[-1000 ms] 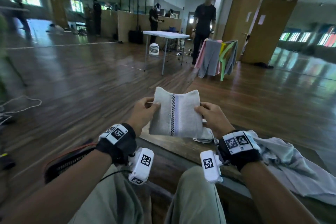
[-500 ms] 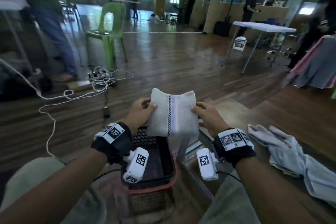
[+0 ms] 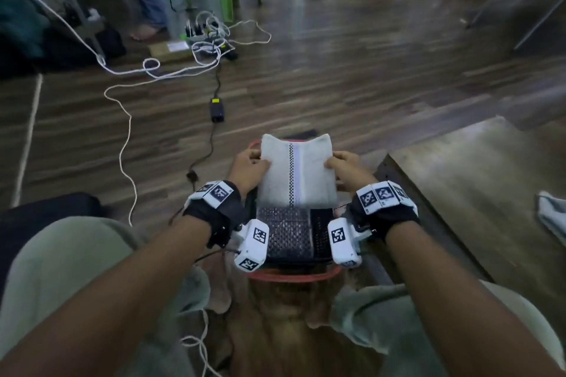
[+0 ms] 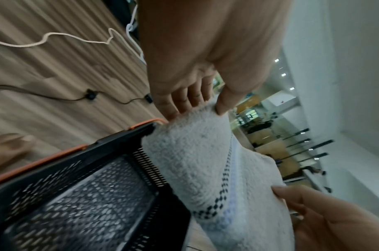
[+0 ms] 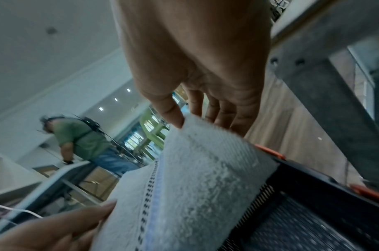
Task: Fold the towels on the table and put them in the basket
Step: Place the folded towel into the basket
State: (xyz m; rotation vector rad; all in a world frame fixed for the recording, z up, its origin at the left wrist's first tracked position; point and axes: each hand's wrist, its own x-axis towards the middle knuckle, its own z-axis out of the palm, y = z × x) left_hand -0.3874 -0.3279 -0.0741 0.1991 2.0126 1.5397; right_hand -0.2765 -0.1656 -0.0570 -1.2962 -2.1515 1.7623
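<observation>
A folded white towel (image 3: 295, 173) with a dark checked stripe hangs between my two hands just above a black perforated basket (image 3: 288, 236) with an orange rim on the floor. My left hand (image 3: 249, 167) pinches its left edge, thumb on top and fingers beneath. My right hand (image 3: 346, 167) pinches the right edge the same way. In the left wrist view the towel (image 4: 197, 163) sags over the basket's far wall (image 4: 124, 137). The right wrist view shows the towel (image 5: 197, 183) above the basket (image 5: 313, 212) floor.
A low wooden table (image 3: 477, 180) stands to the right, with unfolded pale cloth (image 3: 552, 217) at its right edge. White and black cables (image 3: 128, 119) and a power brick (image 3: 216, 109) lie on the wooden floor to the left. My knees flank the basket.
My view has swung left and down from the table to the basket. Both hands have carried the folded towel from over the table edge down to just above the basket.
</observation>
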